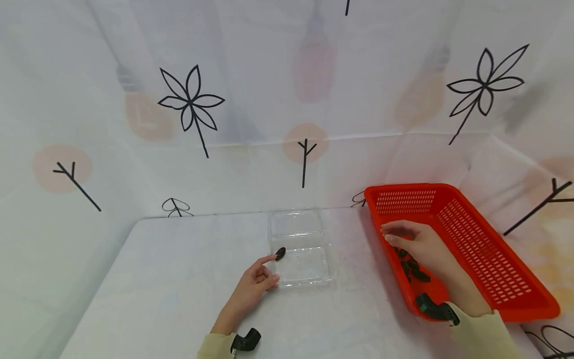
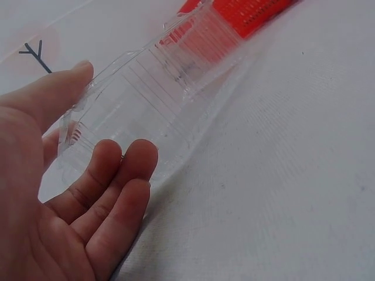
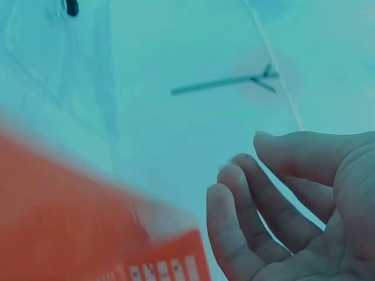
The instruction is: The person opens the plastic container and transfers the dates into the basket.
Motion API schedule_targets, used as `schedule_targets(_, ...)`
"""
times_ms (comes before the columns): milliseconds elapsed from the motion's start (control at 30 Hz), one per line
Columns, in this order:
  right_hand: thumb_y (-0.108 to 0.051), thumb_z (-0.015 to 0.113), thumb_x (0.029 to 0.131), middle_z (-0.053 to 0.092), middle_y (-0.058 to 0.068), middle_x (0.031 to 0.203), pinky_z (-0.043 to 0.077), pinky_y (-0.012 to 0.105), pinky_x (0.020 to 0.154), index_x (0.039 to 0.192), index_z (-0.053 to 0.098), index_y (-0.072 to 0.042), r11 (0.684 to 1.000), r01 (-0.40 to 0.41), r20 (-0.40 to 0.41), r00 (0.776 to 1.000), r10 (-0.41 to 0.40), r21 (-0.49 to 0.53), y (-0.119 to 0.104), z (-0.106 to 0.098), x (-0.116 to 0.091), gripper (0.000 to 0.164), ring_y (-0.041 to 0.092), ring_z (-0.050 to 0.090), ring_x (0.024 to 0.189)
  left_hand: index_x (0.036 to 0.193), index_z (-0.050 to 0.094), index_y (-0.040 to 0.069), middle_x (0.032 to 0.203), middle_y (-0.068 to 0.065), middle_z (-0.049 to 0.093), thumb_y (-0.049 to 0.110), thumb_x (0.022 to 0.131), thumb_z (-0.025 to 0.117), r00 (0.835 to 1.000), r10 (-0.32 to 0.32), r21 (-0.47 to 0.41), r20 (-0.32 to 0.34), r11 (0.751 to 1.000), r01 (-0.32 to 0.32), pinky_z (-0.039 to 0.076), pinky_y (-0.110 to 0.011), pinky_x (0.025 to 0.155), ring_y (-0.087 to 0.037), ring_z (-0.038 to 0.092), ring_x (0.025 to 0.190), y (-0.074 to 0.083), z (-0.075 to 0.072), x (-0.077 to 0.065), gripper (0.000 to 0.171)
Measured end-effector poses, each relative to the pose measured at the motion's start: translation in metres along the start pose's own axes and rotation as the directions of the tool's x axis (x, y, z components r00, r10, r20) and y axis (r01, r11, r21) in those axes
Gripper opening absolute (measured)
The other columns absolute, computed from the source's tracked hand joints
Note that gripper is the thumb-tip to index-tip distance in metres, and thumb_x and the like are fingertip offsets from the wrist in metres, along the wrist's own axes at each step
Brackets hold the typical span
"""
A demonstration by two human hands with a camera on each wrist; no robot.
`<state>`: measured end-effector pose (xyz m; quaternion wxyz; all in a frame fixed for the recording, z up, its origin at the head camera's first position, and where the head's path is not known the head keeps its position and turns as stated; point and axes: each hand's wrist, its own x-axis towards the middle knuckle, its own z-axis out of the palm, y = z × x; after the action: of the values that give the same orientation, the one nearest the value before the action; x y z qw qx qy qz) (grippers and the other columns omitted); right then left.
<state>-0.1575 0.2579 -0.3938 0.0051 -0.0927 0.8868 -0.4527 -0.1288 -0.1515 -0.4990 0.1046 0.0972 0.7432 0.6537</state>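
Note:
A clear plastic clamshell box (image 1: pixel 305 264) lies open on the white cloth, its lid (image 1: pixel 296 223) folded back. My left hand (image 1: pixel 251 286) holds the box's left edge at its near corner. In the left wrist view, the fingers (image 2: pixel 137 161) curl beside the clear wall, and one fingertip shows through the plastic. A small dark oval piece (image 1: pixel 280 253) lies inside that edge, by the left index fingertip. My right hand (image 1: pixel 423 247) hovers over the left side of the red basket (image 1: pixel 489 254), fingers loosely bent and holding nothing visible. Several dark pieces (image 1: pixel 412 269) lie below it.
The basket has slotted walls and a raised rim, and stands at the table's right side. A white patterned cloth (image 1: pixel 251 174) hangs behind the table. White cloth (image 1: pixel 166 279) covers the tabletop left of the box.

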Motion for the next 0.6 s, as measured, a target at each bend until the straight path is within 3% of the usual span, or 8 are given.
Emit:
schedule_targets(167, -0.026, 0.070, 0.096, 0.068, 0.010, 0.119, 0.054, 0.028, 0.079, 0.124, 0.068, -0.010, 1.000, -0.019, 0.022, 1.000, 0.019, -0.007, -0.010, 0.019, 0.004, 0.033, 0.026, 0.061, 0.108, 0.144, 0.047, 0.001, 0.086, -0.006, 0.058, 0.008, 0.094, 0.069, 1.000, -0.015, 0.011, 0.009, 1.000, 0.015, 0.053, -0.029, 0.075, -0.035, 0.067, 0.086, -0.002, -0.001, 0.002, 0.055)
schedule_targets(367, -0.021, 0.070, 0.095, 0.069, 0.008, 0.117, 0.055, 0.036, 0.081, 0.122, 0.069, -0.011, 0.999, -0.025, 0.052, 0.998, 0.023, 0.035, -0.022, 0.040, 0.006, 0.029, 0.027, 0.064, 0.103, 0.146, 0.047, 0.006, 0.088, -0.005, 0.058, 0.007, 0.095, 0.068, 1.000, -0.016, 0.012, -0.001, 1.000, 0.016, 0.054, -0.028, 0.075, -0.030, 0.067, 0.085, -0.026, -0.002, 0.011, 0.056)
schedule_targets(600, -0.010, 0.072, 0.092, 0.071, 0.006, 0.111, 0.054, 0.027, 0.082, 0.118, 0.070, -0.005, 0.993, 0.091, 0.049, 0.994, -0.095, 0.072, -0.031, 0.067, 0.007, 0.026, 0.026, 0.066, 0.101, 0.145, 0.049, 0.011, 0.089, -0.007, 0.058, 0.013, 0.094, 0.071, 1.000, 0.007, 0.024, -0.002, 1.000, -0.007, 0.054, -0.027, 0.075, -0.023, 0.067, 0.084, -0.032, -0.002, 0.013, 0.056)
